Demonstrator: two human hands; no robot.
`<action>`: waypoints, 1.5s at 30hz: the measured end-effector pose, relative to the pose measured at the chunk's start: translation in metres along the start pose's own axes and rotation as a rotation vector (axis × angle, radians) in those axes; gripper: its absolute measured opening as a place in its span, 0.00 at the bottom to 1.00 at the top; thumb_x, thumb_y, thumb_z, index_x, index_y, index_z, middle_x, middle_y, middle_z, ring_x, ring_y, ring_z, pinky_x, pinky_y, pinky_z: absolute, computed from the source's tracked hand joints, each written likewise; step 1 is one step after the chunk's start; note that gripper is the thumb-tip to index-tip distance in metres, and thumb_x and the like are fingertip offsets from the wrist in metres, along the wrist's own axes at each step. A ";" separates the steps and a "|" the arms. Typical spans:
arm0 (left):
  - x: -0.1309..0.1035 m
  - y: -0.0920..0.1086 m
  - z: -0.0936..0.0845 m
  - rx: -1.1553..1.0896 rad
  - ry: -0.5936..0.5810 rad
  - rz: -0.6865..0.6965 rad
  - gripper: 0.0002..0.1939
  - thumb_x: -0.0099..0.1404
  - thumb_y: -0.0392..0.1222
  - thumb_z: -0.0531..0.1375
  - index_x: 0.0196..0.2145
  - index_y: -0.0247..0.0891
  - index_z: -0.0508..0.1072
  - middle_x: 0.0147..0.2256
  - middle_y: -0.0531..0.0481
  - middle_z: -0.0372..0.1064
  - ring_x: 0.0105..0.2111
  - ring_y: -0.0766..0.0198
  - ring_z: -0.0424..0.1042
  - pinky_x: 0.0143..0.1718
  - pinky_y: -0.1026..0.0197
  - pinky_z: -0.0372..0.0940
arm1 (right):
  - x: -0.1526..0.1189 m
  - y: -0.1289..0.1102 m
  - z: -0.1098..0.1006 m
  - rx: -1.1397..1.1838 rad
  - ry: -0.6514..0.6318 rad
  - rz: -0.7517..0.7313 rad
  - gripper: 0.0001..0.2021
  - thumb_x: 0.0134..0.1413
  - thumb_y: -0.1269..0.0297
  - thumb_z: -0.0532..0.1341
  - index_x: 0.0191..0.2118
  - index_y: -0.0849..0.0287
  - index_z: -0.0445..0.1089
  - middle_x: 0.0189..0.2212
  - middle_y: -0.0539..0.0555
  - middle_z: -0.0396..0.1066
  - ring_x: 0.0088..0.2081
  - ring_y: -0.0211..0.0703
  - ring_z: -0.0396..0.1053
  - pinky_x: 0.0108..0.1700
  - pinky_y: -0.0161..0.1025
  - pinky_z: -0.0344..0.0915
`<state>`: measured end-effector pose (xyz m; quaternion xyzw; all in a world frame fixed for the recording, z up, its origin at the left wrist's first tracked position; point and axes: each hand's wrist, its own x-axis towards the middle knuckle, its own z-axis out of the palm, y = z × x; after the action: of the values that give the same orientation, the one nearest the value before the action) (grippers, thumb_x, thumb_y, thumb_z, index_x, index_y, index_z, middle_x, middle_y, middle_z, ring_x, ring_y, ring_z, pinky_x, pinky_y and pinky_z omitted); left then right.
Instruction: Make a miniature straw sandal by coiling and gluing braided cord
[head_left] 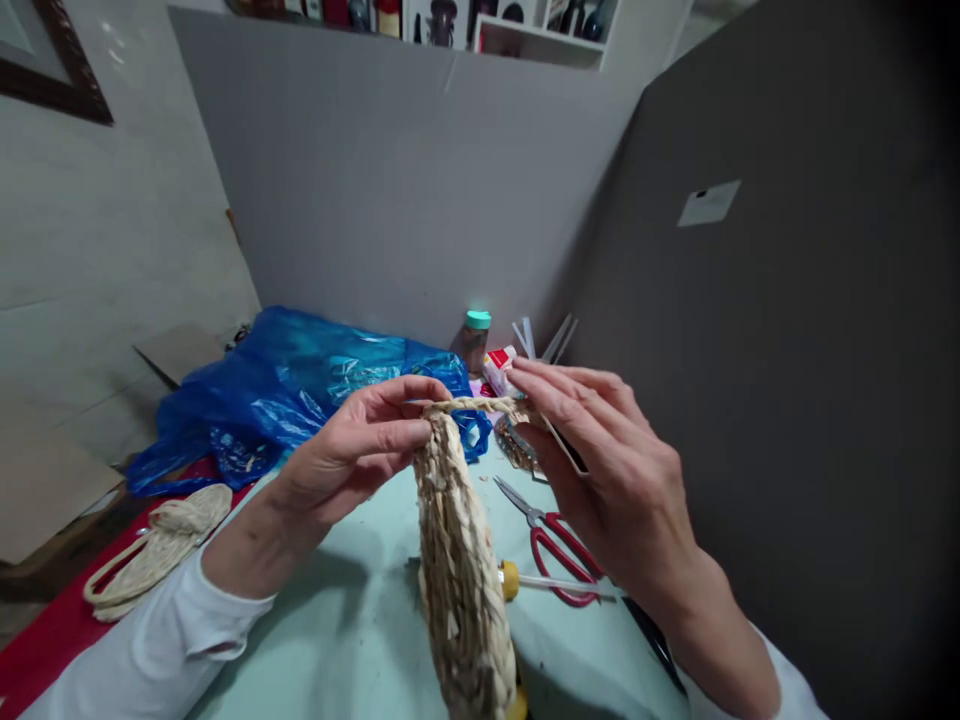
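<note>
A woven piece of pale straw braid stands on edge in front of me, seen end-on. My left hand pinches its top rim between thumb and fingers. My right hand grips the loose braided strand that runs from the rim toward the right. Both hands hover above a pale green table top.
Red-handled scissors and a yellow-handled tool lie under my right hand. A blue plastic bag fills the far left; a coil of braid lies at the left edge. A teal-capped bottle stands by the grey partitions.
</note>
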<state>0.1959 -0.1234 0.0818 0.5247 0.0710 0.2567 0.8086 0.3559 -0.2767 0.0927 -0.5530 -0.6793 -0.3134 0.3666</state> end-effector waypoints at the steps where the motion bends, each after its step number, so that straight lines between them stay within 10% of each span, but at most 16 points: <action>1: 0.000 0.001 0.000 0.003 -0.009 -0.001 0.09 0.54 0.35 0.71 0.35 0.40 0.81 0.28 0.48 0.75 0.29 0.64 0.72 0.28 0.67 0.66 | -0.002 0.001 0.000 0.019 -0.006 0.000 0.18 0.64 0.79 0.58 0.58 0.67 0.68 0.56 0.61 0.70 0.56 0.50 0.66 0.58 0.52 0.65; 22: -0.008 -0.012 0.011 0.136 -0.216 -0.054 0.08 0.58 0.33 0.68 0.37 0.41 0.79 0.31 0.51 0.74 0.31 0.67 0.71 0.32 0.69 0.66 | 0.002 0.004 0.005 -0.129 0.068 0.046 0.17 0.64 0.80 0.53 0.51 0.61 0.74 0.53 0.60 0.73 0.47 0.49 0.65 0.51 0.48 0.67; 29: -0.006 -0.016 0.008 0.164 -0.262 0.005 0.28 0.59 0.34 0.69 0.55 0.57 0.74 0.32 0.54 0.75 0.32 0.68 0.72 0.36 0.69 0.68 | -0.009 0.014 0.031 0.044 -0.065 0.054 0.23 0.62 0.83 0.47 0.59 0.68 0.64 0.53 0.63 0.72 0.51 0.48 0.69 0.56 0.48 0.67; 35: -0.004 -0.021 0.004 0.395 -0.199 -0.015 0.13 0.61 0.36 0.68 0.44 0.47 0.82 0.36 0.52 0.76 0.35 0.70 0.71 0.38 0.71 0.67 | -0.021 0.021 0.040 0.060 -0.147 0.047 0.27 0.62 0.81 0.46 0.66 0.70 0.54 0.58 0.67 0.67 0.57 0.48 0.68 0.56 0.48 0.68; 41: 0.003 -0.019 0.002 0.526 -0.034 0.059 0.12 0.61 0.35 0.68 0.43 0.46 0.82 0.37 0.54 0.77 0.34 0.71 0.72 0.37 0.72 0.67 | -0.061 0.016 0.008 -0.102 -0.052 0.241 0.16 0.67 0.74 0.53 0.58 0.67 0.65 0.50 0.62 0.74 0.47 0.45 0.75 0.49 0.39 0.70; 45: 0.008 -0.016 -0.005 0.577 -0.005 0.115 0.13 0.61 0.35 0.68 0.43 0.47 0.82 0.37 0.55 0.77 0.35 0.72 0.72 0.37 0.73 0.66 | -0.118 -0.016 0.000 0.042 -0.531 0.533 0.13 0.70 0.63 0.53 0.34 0.58 0.69 0.25 0.50 0.70 0.25 0.40 0.69 0.27 0.35 0.64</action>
<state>0.2067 -0.1204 0.0668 0.7367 0.1094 0.2700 0.6102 0.3545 -0.3409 -0.0069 -0.7647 -0.5893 -0.0387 0.2579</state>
